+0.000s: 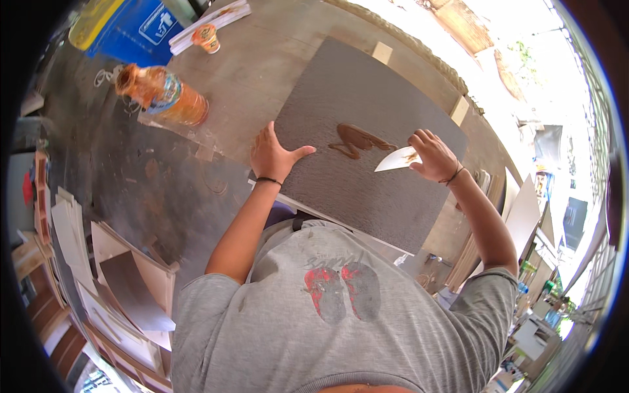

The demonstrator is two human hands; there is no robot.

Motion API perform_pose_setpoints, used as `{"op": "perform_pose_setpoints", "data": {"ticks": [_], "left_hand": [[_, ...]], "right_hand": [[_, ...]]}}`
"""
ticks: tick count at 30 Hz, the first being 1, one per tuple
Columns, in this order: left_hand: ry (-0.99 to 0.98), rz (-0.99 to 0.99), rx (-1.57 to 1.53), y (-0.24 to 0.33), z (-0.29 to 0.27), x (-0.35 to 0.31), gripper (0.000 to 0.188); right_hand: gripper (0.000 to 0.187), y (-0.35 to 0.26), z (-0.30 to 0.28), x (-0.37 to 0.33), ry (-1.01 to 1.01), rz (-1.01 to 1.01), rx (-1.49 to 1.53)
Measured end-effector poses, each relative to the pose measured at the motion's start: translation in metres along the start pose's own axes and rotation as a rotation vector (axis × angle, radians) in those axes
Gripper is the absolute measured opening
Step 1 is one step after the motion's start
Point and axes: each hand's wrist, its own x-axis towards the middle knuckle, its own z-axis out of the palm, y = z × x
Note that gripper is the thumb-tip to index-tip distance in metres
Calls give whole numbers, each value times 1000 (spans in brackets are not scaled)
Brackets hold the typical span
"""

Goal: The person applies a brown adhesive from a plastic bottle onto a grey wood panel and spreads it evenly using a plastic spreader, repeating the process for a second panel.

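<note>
A large dark grey-brown panel [357, 85] lies in front of me, its near edge against my body. On its middle is a looping smear of wet brown glue-like paste [357, 141]. My right hand [435, 156] grips a thin white scraper [397, 159] with brown stains; its pointed end lies just below the paste. Whether the scraper touches the panel I cannot tell. My left hand [276, 157] rests flat at the panel's left edge, thumb spread out over the surface, with nothing held.
A plastic bottle of orange-brown liquid [177, 101] stands left of the panel. Beyond it are a small orange-and-white cup [206, 39], a pale strip [226, 21] and a blue bin with yellow trim [134, 29]. Wooden boards [131, 281] stand at lower left.
</note>
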Motion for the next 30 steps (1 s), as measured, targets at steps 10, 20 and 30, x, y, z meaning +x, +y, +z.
{"op": "perform_pose_setpoints", "data": {"ticks": [10, 20, 30], "left_hand": [[-3, 37, 15, -5, -1, 3, 110], [-57, 11, -52, -7, -2, 4, 107], [-80, -5, -127, -4, -5, 10, 108]], "right_hand": [[34, -17, 7, 136, 59, -431, -77], [40, -69, -29, 313, 263, -379, -58], [43, -17, -50, 165, -133, -111, -161]]}}
